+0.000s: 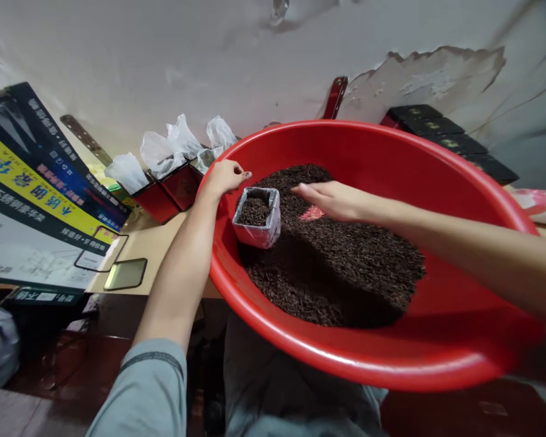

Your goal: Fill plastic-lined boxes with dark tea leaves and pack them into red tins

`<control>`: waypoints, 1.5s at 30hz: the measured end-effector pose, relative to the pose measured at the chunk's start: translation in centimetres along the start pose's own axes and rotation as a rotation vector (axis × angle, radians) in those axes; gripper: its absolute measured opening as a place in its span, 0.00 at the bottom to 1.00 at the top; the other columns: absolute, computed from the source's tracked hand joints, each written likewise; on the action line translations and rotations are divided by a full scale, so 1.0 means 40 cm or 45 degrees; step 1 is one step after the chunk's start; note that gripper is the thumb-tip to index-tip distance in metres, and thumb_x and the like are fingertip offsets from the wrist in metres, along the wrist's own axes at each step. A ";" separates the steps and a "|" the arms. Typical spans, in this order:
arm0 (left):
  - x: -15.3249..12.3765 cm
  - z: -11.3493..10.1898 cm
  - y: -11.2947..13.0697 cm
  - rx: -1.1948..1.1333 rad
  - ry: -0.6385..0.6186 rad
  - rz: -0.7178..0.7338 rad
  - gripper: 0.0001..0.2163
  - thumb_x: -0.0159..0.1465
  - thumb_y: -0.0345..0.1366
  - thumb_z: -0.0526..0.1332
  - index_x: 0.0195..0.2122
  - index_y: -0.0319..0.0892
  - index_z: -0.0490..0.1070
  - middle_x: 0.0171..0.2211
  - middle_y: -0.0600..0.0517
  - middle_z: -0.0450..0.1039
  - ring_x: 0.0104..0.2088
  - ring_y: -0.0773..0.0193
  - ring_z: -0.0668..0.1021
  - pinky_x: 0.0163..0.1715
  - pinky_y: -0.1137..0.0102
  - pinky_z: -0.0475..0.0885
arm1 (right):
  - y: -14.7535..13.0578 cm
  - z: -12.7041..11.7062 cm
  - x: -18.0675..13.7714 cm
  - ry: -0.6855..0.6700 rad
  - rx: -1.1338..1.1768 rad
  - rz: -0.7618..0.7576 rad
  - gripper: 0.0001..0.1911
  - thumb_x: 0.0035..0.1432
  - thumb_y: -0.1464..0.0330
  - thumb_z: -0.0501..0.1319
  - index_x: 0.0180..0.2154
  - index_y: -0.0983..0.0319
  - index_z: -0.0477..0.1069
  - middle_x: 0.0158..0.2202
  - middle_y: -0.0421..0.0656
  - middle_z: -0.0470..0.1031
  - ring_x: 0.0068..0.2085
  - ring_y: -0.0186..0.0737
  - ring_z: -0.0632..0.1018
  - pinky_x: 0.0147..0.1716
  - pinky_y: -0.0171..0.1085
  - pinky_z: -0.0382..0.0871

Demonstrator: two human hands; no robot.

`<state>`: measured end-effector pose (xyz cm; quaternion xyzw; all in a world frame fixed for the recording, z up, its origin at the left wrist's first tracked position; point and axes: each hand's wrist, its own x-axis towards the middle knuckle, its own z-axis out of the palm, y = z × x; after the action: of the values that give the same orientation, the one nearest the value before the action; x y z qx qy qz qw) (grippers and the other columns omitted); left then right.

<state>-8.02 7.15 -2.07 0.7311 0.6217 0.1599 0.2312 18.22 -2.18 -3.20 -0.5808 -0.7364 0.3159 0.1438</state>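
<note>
A wide red basin point(455, 364) holds a heap of dark loose tea leaves point(364, 267). On the heap, at the left side, stands a small square tin point(257, 235) lined with a clear plastic bag, tea leaves inside it. My left hand point(225, 177) is over the basin's left rim, just beside the tin's far left corner. Its fingers are curled together, and whatever is between them is hidden. Over the heap, right of the tin, my right hand point(334, 199) is open, fingers stretched out and pointing left. Below it a pink-red piece point(312, 213) shows among the leaves.
Left of the basin, dark red tins point(157, 200) with plastic bags point(182, 142) sticking out stand on a cardboard-coloured surface point(164, 233). A phone point(126, 274) lies nearby, by a large printed box point(36, 194). Black boxes point(455, 141) stand behind right. Another person's sleeve point(0, 349) is at far left.
</note>
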 end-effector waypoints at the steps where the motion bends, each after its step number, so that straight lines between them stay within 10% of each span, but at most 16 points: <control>1: -0.017 -0.005 0.022 0.028 0.060 0.062 0.14 0.67 0.42 0.67 0.47 0.37 0.78 0.39 0.44 0.81 0.36 0.62 0.82 0.40 0.69 0.76 | 0.048 -0.003 -0.017 -0.020 -0.109 0.044 0.30 0.71 0.47 0.47 0.55 0.57 0.78 0.57 0.47 0.78 0.63 0.58 0.73 0.65 0.54 0.66; 6: -0.107 0.012 0.146 0.608 -0.327 0.212 0.14 0.59 0.28 0.70 0.46 0.38 0.79 0.40 0.43 0.82 0.40 0.56 0.82 0.41 0.68 0.75 | 0.207 0.039 -0.044 -0.237 -0.313 0.199 0.27 0.70 0.55 0.55 0.63 0.61 0.71 0.68 0.52 0.68 0.69 0.57 0.67 0.69 0.55 0.59; 12: -0.146 0.072 0.184 1.175 -0.607 0.345 0.21 0.59 0.29 0.66 0.54 0.39 0.75 0.51 0.40 0.79 0.50 0.49 0.81 0.45 0.67 0.75 | 0.199 0.117 -0.035 -0.356 -0.411 0.075 0.33 0.69 0.52 0.56 0.69 0.58 0.64 0.70 0.56 0.62 0.70 0.65 0.65 0.69 0.67 0.51; 33: -0.130 0.093 0.144 1.037 -0.370 0.245 0.17 0.59 0.25 0.61 0.47 0.43 0.83 0.49 0.42 0.83 0.49 0.52 0.84 0.49 0.68 0.75 | 0.165 0.106 -0.061 -0.452 -0.421 -0.065 0.35 0.64 0.47 0.62 0.65 0.59 0.71 0.65 0.60 0.70 0.66 0.73 0.69 0.66 0.75 0.48; 45: -0.165 0.049 0.120 0.626 -0.349 0.327 0.19 0.59 0.24 0.65 0.52 0.41 0.82 0.49 0.45 0.84 0.48 0.56 0.84 0.52 0.68 0.75 | 0.119 0.049 -0.080 -0.629 -0.603 -0.147 0.35 0.69 0.48 0.54 0.67 0.63 0.68 0.65 0.59 0.70 0.67 0.65 0.69 0.67 0.62 0.59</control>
<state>-4.15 -0.17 -0.79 0.8523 0.5074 -0.0676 0.1071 21.62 -5.19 -7.20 -0.4612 -0.8335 0.2586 -0.1601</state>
